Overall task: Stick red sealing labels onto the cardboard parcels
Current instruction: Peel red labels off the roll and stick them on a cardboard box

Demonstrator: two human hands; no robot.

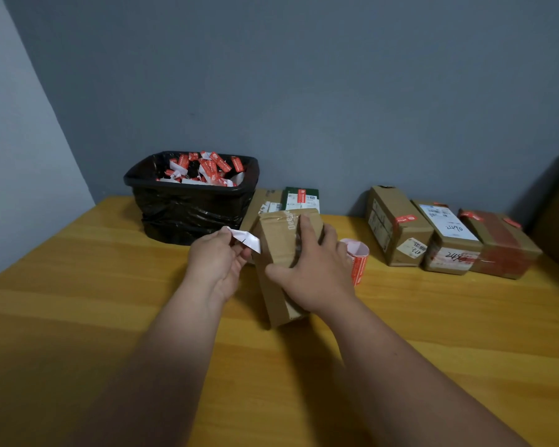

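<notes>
Pinched in your left hand (218, 258) is a white paper strip (247, 239) — flimsy, curl-prone; keep to its end. Your right hand (310, 272) lies spread, fingers curling over the cardboard box (279, 253) at frame centre — stiff, likely light. Bin (191, 196) upper left, label roll (357, 258) just right; open table (78, 301) lies nearer you.

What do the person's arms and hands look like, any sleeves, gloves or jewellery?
Both forearms are bare, with no sleeves in view. The left hand and right hand wear no gloves, and no rings, watch or bracelet show on them.
</notes>
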